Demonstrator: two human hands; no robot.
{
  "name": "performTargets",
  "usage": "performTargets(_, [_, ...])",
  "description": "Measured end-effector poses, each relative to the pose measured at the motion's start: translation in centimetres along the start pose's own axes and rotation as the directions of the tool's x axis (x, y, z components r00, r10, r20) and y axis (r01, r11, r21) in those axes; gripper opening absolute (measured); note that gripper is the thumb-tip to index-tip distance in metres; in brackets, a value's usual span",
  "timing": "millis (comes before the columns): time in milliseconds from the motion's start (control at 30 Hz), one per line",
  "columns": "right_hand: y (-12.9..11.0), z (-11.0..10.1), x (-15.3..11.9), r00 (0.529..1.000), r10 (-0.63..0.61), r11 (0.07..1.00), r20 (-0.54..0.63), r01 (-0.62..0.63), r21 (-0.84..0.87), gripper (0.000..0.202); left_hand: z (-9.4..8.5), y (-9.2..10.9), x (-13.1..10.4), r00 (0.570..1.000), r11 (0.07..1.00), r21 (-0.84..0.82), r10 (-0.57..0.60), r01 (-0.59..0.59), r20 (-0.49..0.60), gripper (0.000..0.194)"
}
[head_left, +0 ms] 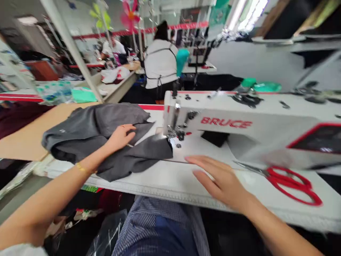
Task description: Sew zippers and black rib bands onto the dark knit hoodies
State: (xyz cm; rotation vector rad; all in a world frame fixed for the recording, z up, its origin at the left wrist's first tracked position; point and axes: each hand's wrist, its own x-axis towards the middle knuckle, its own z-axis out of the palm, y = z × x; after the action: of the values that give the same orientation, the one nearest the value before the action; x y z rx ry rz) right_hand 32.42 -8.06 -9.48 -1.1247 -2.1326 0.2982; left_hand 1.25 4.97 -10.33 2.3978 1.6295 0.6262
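A dark grey garment piece (87,122) lies spread over the left of the sewing table. One end of the cloth reaches the needle area of a white sewing machine (183,117) marked BRUCE. My left hand (121,137) rests on top of the cloth, fingers and thumb apart. Right of the needle, my right hand (218,179) hovers over or touches the white tabletop, with fingers stretched out and nothing in them. Red-handled scissors (290,181) lie to its right, blades pointing left. A small black piece (215,138) sits under the machine arm.
A brown board (23,131) extends to the left of the cloth. Behind it stand plastic bottles (57,90) near a slanted white post (71,49). Ahead, a person in a white top (161,64) has their back to me; another person works farther off.
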Motion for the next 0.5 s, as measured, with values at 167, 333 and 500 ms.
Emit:
performTargets(167, [4.6, 3.7, 1.8, 0.959, 0.110, 0.979, 0.262, -0.060, -0.193, 0.035, -0.9, 5.7, -2.8, 0.971, 0.969, -0.135, 0.219, -0.205, 0.098, 0.028])
performTargets(333, [5.6, 6.9, 4.0, 0.950, 0.067, 0.986, 0.304, -0.015, -0.169, 0.021, 1.8, 10.5, -3.1, 0.814, 0.865, 0.007, 0.469, -0.501, 0.343, 0.033])
performTargets(500, [5.9, 7.7, 4.1, 0.969, 0.061, 0.997, 0.240, -0.049, -0.057, 0.017, 3.4, 11.8, 0.3, 0.682, 0.735, 0.127, 0.530, -0.666, 0.504, 0.034])
